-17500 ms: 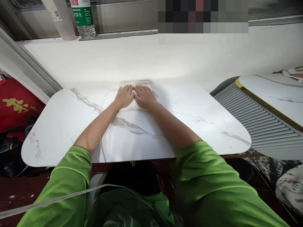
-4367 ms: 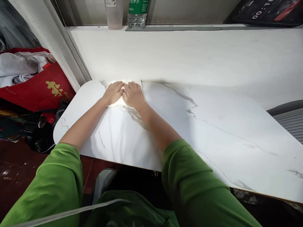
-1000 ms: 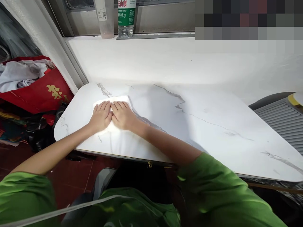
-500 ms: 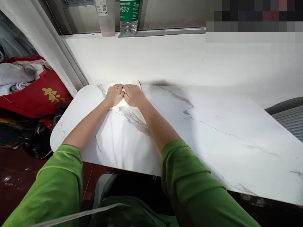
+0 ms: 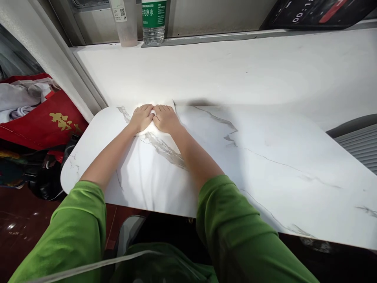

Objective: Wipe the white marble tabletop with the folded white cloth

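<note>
A soft, cream-white lump that looks like dough [image 5: 152, 128] lies at the far edge of the white marble-patterned table [image 5: 265, 177], mostly hidden beneath my hands. My left hand [image 5: 142, 118] presses on its left side, fingers bent over the far rim. Beside it, my right hand [image 5: 165, 118] bears down on the right side in the same way. The two hands touch or nearly touch at the thumbs and forefingers. Both arms reach forward, nearly straight, in green sleeves.
On the ledge behind stand a clear plastic cup [image 5: 126, 29] and a water bottle [image 5: 153, 23]. A dark item with printed digits [image 5: 318, 13] leans at the back right. Left of the table hangs a red bag [image 5: 44, 122]. A ridged grey object [image 5: 359, 145] borders the right side.
The view has shifted slightly, so the ledge items and table sit a little further left. Both hands keep their place on the dough with hardly any visible movement.
</note>
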Available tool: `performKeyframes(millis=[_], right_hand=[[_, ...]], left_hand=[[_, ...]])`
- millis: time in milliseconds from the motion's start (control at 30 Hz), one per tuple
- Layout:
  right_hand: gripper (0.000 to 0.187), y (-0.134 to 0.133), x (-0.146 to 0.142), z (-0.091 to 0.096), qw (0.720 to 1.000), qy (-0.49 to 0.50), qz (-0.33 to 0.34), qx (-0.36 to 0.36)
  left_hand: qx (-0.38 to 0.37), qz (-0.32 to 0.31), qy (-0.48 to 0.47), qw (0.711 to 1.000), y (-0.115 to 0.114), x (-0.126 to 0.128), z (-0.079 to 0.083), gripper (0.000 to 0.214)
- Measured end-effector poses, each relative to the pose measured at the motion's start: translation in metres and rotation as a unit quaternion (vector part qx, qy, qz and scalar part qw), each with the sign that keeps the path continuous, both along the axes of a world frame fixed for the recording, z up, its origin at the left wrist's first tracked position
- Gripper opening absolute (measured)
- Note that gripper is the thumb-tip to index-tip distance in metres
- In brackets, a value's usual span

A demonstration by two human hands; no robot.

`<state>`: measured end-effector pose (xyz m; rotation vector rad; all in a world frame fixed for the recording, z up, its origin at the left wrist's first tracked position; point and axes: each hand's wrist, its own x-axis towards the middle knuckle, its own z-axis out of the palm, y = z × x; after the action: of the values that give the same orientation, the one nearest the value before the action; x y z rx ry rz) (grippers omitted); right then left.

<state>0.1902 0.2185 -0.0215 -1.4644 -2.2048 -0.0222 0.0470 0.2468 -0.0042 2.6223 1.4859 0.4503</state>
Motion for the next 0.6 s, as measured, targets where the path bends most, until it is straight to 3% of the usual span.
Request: performKeyframes(millis=[233, 433, 600], right_hand=[[0.047, -0.047, 0.015, -0.002, 1.0, -0.025, -0.003, -0.007], [0.05, -0.116, 0.047, -0.002, 0.998, -0.027, 0.052, -0.01], [0.046, -0.185, 0.065, 0.008, 0.997, -0.02, 0.056, -0.045]], left_hand=[[-0.005, -0.016, 0.012, 1.0, -0.047, 0.009, 0.0, 0.049], [-0.032, -0.027, 0.039, 0.998, -0.128, 0.027, 0.008, 0.051], [-0.02, -0.03, 0.053, 0.998, -0.201, 0.042, 0.012, 0.052]])
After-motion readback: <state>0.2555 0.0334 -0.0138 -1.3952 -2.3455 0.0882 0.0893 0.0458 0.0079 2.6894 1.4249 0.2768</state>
